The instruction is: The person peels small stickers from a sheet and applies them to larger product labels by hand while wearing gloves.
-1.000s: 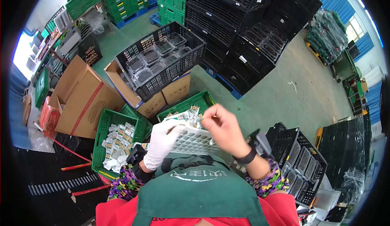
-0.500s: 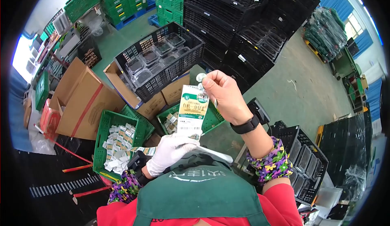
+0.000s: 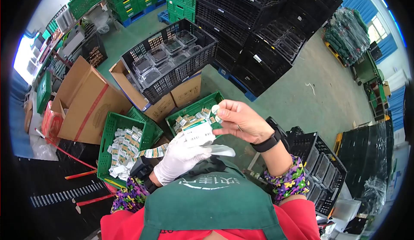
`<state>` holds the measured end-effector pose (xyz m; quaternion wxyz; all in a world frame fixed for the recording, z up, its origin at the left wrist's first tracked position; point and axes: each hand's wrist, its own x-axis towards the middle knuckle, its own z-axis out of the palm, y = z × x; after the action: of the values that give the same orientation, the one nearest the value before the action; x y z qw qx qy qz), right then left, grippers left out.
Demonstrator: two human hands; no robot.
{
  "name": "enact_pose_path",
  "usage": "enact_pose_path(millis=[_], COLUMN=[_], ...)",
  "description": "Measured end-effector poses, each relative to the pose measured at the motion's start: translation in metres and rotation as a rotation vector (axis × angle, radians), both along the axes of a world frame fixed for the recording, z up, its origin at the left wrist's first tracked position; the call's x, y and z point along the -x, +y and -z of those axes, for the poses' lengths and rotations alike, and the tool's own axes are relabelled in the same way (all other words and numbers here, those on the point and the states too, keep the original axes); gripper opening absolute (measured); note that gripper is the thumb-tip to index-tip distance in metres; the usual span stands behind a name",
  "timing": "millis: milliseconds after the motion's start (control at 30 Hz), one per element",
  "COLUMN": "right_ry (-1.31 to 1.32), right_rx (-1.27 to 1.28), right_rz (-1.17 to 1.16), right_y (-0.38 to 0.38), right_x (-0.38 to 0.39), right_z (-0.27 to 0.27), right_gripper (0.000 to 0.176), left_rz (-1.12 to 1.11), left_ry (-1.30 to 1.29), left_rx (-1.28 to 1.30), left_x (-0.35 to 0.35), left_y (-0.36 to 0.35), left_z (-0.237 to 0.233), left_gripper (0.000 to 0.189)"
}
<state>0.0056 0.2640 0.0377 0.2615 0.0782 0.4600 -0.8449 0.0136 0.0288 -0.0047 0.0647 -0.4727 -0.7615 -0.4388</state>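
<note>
My left hand [image 3: 179, 157], in a white glove, is closed around a printed label card [image 3: 198, 133] with white, green and gold areas and a barcode. The card is tilted away, so its upper part is foreshortened. A white flap [image 3: 222, 150] sticks out beside the glove toward the right. My bare right hand [image 3: 245, 122] pinches small round stickers [image 3: 215, 109] between thumb and forefinger, just above the card's right side. Behind the card, a green crate [image 3: 213, 98] holds small printed packets. Left of the glove, a strip of similar packets [image 3: 154, 151] reaches toward another green crate [image 3: 103, 153].
A black crate of clear plastic boxes [image 3: 189, 69] rests on a cardboard box ahead. An open carton [image 3: 86, 106] leans at the left. Tall black crates [image 3: 241, 20] are stacked behind. Another black crate with clear trays [image 3: 325, 171] stands near my right elbow.
The card has tipped from nearly upright to tilted away and lower. My right hand has moved down with the round stickers, which are now apart from the card's top edge.
</note>
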Motion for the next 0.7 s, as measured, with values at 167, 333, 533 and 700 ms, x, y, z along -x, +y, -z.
enact_pose_path(millis=[167,333,533,700], right_ry=[0.073,0.124,0.49,0.49], right_rx=[0.191,0.154,-0.417,-0.352], right_rz=[-0.035,0.101,0.264,0.128], right_y=[0.0,0.001,-0.023,-0.035], right_x=[0.024,0.042,0.024,0.015], right_z=[0.016,0.015,-0.009,-0.013], right_gripper=[0.011,0.008,0.015,0.015], left_rz=[0.197,0.267,0.221,0.148], left_ry=[-0.062,-0.052,-0.436,-0.658], left_rx=[0.001,0.057,-0.027,0.038], left_x=[-0.009,-0.01,0.002,0.002], left_y=[0.006,0.003,-0.004,0.002], left_z=[0.001,0.011,0.011,-0.004], left_gripper=[0.018,0.018,0.017,0.016])
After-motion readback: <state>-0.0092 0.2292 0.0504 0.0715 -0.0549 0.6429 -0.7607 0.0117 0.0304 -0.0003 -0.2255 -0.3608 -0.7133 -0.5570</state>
